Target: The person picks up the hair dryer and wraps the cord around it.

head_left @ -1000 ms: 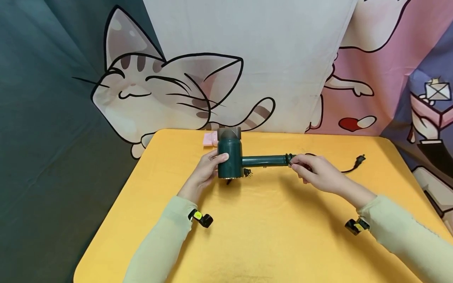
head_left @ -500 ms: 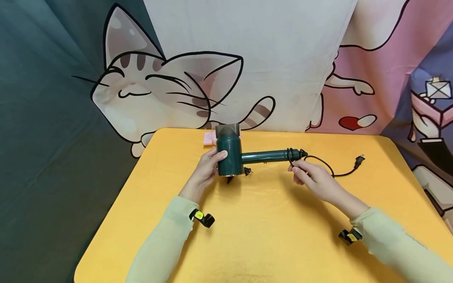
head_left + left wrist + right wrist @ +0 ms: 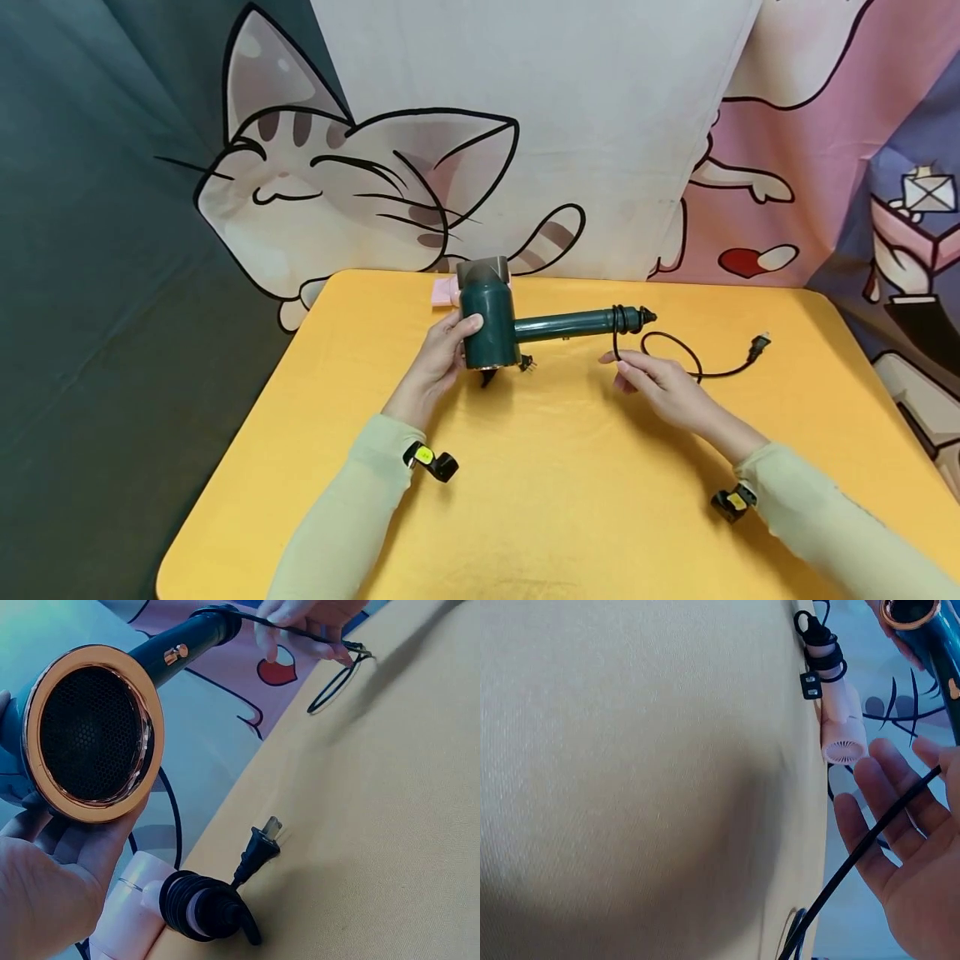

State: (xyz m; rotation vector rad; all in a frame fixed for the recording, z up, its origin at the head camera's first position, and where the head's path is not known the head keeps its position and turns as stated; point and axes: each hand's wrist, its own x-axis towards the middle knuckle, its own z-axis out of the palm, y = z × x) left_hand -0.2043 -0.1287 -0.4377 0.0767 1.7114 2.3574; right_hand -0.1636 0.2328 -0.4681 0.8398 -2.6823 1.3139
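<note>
My left hand (image 3: 437, 354) grips the barrel of a dark green hair dryer (image 3: 489, 329), held above the table with its handle pointing right. The left wrist view shows its copper-coloured ring (image 3: 154, 724) around a dark mesh. Several turns of black cord (image 3: 619, 320) are wound near the handle's end. Below them, my right hand (image 3: 663, 387) pinches the cord between thumb and index finger. In the right wrist view the cord (image 3: 870, 836) runs across the palm, with the other fingers loosely extended. The cord's plug (image 3: 760, 346) lies on the table to the right.
Behind the held dryer, a pink hair dryer (image 3: 845, 727) lies on the yellow table (image 3: 525, 517), mostly hidden in the head view. Black cord is wrapped round its handle, and its plug (image 3: 259, 851) sticks out. A cartoon-printed curtain (image 3: 600, 142) hangs along the back edge.
My right hand has moved down and left from the handle's end, drawing a length of cord away from the wound turns. The handle's end has tilted up slightly; my left hand keeps its grip.
</note>
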